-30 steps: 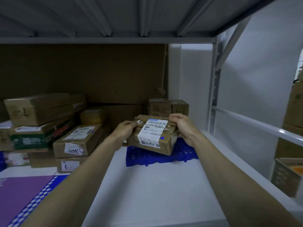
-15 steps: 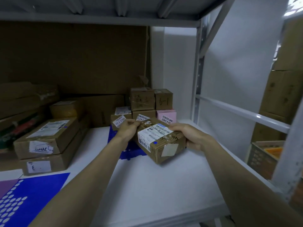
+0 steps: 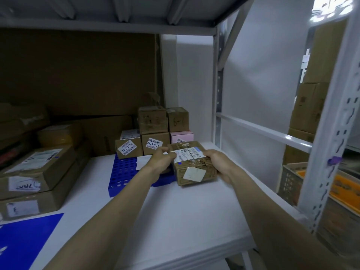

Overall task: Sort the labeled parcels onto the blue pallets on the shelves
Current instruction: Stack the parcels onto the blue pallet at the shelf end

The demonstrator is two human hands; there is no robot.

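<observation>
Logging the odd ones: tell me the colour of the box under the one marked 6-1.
Pink box, seen in the head view.

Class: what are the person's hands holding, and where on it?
Both hands, left hand and right hand, grip the labeled parcel by its opposite ends.

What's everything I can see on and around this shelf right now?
Held parcel: one, brown with white labels, at the blue pallet's right edge.
Blue pallet: one, mid-shelf.
Small boxes: four brown, one pink, stacked at the pallet's back.
Flat cartons: several, brown, stacked left.
Blue sheet: one, front left.
Shelf: white.
Crate: one, with orange contents, lower right.
Left hand: grips the parcel's left side.
Right hand: grips its right side.
</observation>
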